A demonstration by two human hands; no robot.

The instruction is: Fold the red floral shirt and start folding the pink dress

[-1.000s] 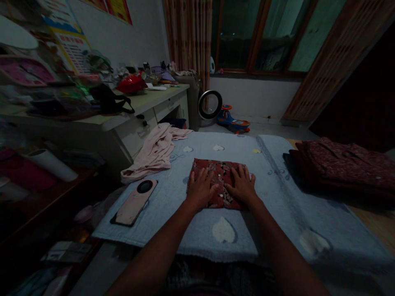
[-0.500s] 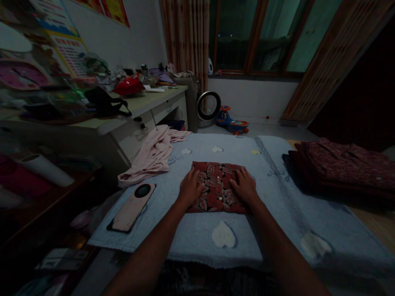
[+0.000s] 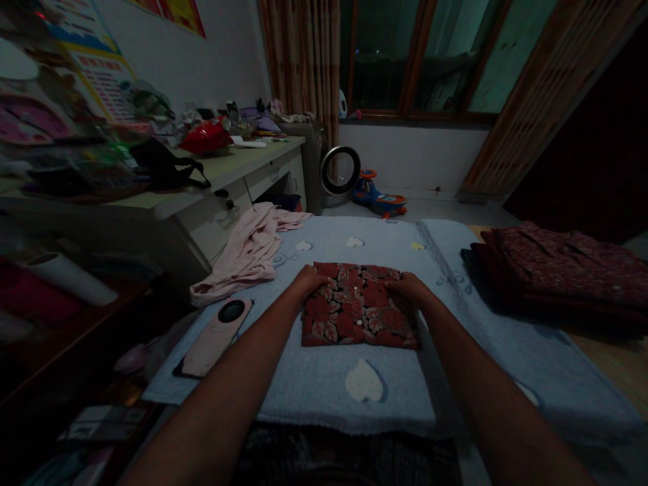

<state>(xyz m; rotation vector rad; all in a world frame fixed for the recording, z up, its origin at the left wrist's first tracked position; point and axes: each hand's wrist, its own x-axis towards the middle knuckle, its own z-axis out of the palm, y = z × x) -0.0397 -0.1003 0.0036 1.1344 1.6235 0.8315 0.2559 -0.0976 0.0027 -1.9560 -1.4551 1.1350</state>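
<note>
A folded red and black shirt [image 3: 358,310] with a leaf and flower print lies flat on the light blue cloth [image 3: 364,418], its small white buttons running down the middle. At its far left corner is my left hand [image 3: 308,281], thumb on top and fingers curled round the side edge. My right hand [image 3: 412,289] grips the opposite edge near the far right corner in the same way, its fingertips hidden. To the left lies a pale pink phone [image 3: 215,341] with a round black camera, and beyond it a crumpled light pink garment [image 3: 248,253].
A stack of folded dark red clothes [image 3: 561,270] sits on the right. Along the left wall stands a cluttered desk [image 3: 227,169] with a red bag [image 3: 206,138]. Past the cloth's far edge are a round-framed fan [image 3: 340,171] and a blue and orange ride-on toy [image 3: 377,196].
Both hands have slid from the top of the shirt outward and away from me to its far corners. The fingers now curl round its edges. The shirt itself has hardly moved.
</note>
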